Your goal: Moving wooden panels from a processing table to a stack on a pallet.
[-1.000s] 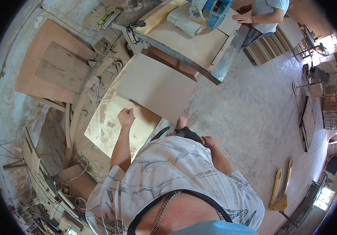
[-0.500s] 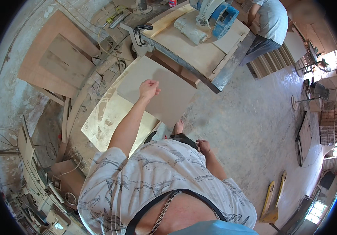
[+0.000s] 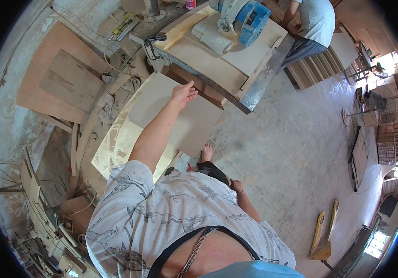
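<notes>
Left hand (image 3: 183,94), item one: arm stretched up the middle of the frame, fingers curled over the upper edge of the large pale board (image 3: 180,116), thumb side resting on its face; I read that as a grip on the edge, though the fingertips are out of my sight behind it. Right hand (image 3: 236,186), item two: down by the hip, lower centre, loosely closed and holding nothing I can see. The board leans tilted against the front of the workbench (image 3: 236,69), its lower edge on the concrete floor (image 3: 291,148) near a bare foot (image 3: 206,151), with a yellower sheet (image 3: 115,143) lying behind and left of it. On the bench: a blue-bodied machine (image 3: 243,16) and a black clamp (image 3: 152,46). Step in hand, by my judgement: taking hold of the board to lift or tip it; that would call for a second hand on a side edge. Another person (image 3: 312,23) at upper right is cut off at the rim. Clutter at lower left is too distorted to itemise.
</notes>
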`<state>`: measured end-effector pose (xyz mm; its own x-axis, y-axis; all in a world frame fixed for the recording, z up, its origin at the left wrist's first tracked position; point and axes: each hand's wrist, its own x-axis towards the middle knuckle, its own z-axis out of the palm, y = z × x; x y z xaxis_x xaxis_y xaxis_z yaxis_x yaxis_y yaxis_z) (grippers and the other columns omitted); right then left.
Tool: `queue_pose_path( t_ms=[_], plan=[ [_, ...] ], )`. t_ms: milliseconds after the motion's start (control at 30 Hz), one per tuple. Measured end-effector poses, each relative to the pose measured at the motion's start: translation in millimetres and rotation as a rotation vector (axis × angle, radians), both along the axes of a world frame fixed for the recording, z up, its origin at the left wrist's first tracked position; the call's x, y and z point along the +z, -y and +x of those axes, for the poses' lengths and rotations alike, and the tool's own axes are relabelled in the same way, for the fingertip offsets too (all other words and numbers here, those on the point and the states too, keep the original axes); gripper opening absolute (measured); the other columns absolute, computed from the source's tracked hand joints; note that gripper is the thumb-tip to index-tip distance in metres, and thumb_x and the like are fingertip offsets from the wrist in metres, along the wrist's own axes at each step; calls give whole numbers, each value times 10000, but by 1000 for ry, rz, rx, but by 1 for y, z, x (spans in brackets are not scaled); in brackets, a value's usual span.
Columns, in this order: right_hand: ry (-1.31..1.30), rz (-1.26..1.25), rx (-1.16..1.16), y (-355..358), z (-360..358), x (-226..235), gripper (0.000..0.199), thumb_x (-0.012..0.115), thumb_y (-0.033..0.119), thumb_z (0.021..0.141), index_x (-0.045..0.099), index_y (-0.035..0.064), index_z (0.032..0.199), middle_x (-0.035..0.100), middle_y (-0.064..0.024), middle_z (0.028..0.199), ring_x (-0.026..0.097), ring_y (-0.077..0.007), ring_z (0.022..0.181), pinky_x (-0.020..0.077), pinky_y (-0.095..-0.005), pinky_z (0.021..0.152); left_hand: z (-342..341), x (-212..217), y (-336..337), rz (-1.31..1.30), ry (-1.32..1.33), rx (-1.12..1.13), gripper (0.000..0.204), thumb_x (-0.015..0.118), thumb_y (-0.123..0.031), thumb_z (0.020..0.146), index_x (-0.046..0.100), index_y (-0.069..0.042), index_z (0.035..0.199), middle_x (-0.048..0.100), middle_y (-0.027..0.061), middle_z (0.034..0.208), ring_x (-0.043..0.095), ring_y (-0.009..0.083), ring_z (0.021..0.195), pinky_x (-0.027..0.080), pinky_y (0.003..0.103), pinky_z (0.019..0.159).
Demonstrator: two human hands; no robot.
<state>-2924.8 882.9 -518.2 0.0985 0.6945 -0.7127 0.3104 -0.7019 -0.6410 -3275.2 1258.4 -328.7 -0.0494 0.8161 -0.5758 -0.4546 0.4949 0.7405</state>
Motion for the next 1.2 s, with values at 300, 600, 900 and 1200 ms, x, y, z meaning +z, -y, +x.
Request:
queue_pose_path(
  t_ms=[300, 600, 900, 1200],
  plan=[
    [-324, -261, -451, -53, 8, 24, 243, 567, 180, 806, 591, -21, 940, 586, -90, 771, 596, -202, 666, 471, -312, 545, 32, -12, -65, 22, 30, 6, 490, 661, -260, 811, 424, 59, 1099, 520, 172, 1012, 583, 284, 923, 531, 363, 773],
    [-323, -279, -523, -70, 22, 27, 237, 557, 181, 823, 565, -14, 957, 568, -94, 710, 605, -241, 643, 467, -334, 537, 39, -28, -93, -42, 30, 94, 495, 669, -257, 804, 425, 50, 1105, 522, 161, 1013, 577, 260, 893, 533, 386, 749],
    [-319, -296, -504, -63, 18, 31, 252, 551, 179, 825, 559, -25, 971, 569, -102, 741, 609, -242, 644, 474, -333, 551, 26, -28, -81, -2, 84, 176, 292, 653, -140, 813, 477, -39, 1022, 554, 84, 985, 559, 213, 891, 489, 404, 786],
    [-277, -301, -411, -62, -6, 43, 264, 550, 185, 820, 567, -11, 994, 582, -89, 794, 615, -232, 688, 491, -328, 607, -17, -29, -7, 68, 143, 198, 231, 653, -114, 804, 503, -48, 966, 572, 78, 951, 564, 187, 868, 487, 367, 719]
  ],
)
